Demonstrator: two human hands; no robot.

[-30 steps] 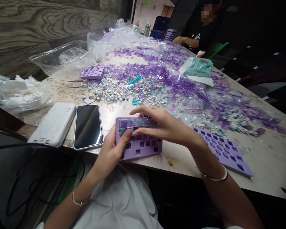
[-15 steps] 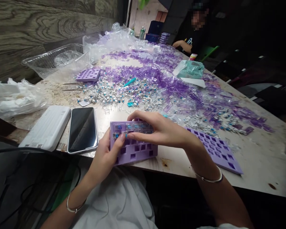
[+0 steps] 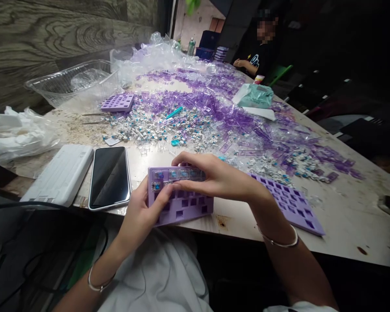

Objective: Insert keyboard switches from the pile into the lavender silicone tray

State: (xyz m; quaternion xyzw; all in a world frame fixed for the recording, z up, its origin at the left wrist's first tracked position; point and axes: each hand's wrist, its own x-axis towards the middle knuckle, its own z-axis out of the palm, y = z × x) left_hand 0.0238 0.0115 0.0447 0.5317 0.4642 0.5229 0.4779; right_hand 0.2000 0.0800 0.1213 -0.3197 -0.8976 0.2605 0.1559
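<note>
Purple tray [image 3: 185, 208] at the near edge of the table [image 3: 344, 216]: our left hand [image 3: 143, 214] grips its left end, our right hand [image 3: 214, 177] pinches its top-row switches [image 3: 173, 174].

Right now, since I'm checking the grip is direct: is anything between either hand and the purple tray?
Nothing visible. The left hand grips the purple tray at its near left corner, thumb on top; the right hand lies across its far rows, touching the small parts seated there.

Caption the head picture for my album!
Left hand and right hand grip a tray, switches in its top row, parts littering the table.
</note>
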